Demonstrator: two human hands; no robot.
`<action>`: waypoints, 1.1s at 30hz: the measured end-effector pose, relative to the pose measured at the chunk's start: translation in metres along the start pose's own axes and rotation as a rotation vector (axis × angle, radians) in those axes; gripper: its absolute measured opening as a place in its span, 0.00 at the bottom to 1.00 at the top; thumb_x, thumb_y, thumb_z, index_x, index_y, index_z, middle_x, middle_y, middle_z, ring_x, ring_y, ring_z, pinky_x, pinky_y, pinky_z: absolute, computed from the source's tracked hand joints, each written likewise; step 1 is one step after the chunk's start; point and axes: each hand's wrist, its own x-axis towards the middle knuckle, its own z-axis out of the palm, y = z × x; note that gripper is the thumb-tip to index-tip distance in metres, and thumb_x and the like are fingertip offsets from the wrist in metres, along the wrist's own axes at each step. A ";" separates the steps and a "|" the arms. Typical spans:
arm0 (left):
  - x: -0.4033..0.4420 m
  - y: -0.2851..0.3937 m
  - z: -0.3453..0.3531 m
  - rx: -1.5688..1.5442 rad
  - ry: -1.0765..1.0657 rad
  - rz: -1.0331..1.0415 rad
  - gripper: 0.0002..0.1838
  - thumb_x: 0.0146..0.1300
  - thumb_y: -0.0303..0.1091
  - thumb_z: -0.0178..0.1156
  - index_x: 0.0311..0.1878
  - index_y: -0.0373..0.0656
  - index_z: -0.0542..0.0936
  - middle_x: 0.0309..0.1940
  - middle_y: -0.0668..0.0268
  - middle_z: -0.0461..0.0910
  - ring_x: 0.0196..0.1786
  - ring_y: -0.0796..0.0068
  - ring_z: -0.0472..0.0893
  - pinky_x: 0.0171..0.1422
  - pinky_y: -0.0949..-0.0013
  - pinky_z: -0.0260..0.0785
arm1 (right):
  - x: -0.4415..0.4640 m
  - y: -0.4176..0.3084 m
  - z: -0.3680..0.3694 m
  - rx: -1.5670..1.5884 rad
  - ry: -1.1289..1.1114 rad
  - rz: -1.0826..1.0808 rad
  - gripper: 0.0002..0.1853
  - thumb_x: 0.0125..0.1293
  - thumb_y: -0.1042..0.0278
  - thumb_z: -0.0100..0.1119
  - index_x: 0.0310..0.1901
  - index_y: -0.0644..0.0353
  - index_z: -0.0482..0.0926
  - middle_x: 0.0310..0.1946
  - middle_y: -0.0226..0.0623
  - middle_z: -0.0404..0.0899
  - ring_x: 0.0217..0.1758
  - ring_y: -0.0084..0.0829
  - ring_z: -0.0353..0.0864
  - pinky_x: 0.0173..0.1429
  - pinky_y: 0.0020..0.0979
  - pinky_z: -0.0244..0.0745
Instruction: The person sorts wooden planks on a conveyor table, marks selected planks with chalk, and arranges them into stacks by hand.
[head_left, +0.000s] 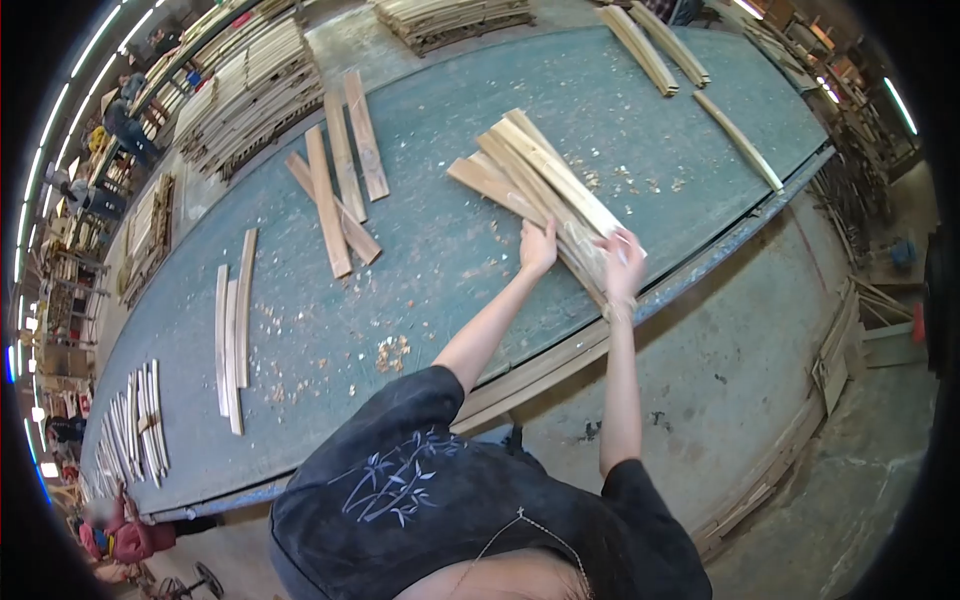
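Note:
A fanned pile of wooden slats [545, 175], some pale and some browner, lies at a slant on the green-blue table [430, 250] in front of me. My left hand [538, 248] grips the pile's left edge, its fingers partly hidden against the wood. At the near end, the fingers of my right hand [622, 262] are closed around the end of a pale slat on the right side of the pile. The ends of several slats pass under or beside my right wrist.
Loose slats [328, 200] and narrower strips [232, 340] lie to the left, with thin sticks [135, 425] farther along. More slats [640, 50] and a single strip [738, 140] are at the right. Wood chips [393, 352] dot the table. Stacked boards [250, 95] and people stand beyond.

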 end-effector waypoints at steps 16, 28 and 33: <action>0.036 -0.005 0.010 -0.265 -0.039 -0.190 0.49 0.49 0.53 0.57 0.60 0.30 0.41 0.53 0.39 0.60 0.57 0.51 0.63 0.60 0.65 0.55 | 0.049 0.040 0.058 -0.064 -0.266 0.104 0.09 0.59 0.62 0.51 0.33 0.58 0.74 0.24 0.34 0.79 0.25 0.24 0.78 0.29 0.23 0.69; 0.067 -0.021 0.013 -0.394 -0.060 0.054 0.47 0.55 0.45 0.55 0.61 0.35 0.32 0.60 0.50 0.45 0.62 0.62 0.53 0.63 0.71 0.48 | 0.159 0.136 0.071 0.448 -0.592 0.800 0.21 0.60 0.54 0.50 0.50 0.58 0.68 0.44 0.35 0.74 0.42 0.34 0.75 0.43 0.36 0.73; 0.079 -0.021 0.010 -0.496 -0.011 0.079 0.41 0.54 0.43 0.57 0.61 0.33 0.45 0.58 0.51 0.54 0.60 0.61 0.58 0.63 0.67 0.48 | 0.157 0.167 0.092 -0.096 -0.585 0.507 0.22 0.57 0.51 0.47 0.42 0.63 0.76 0.42 0.41 0.76 0.45 0.30 0.73 0.51 0.29 0.65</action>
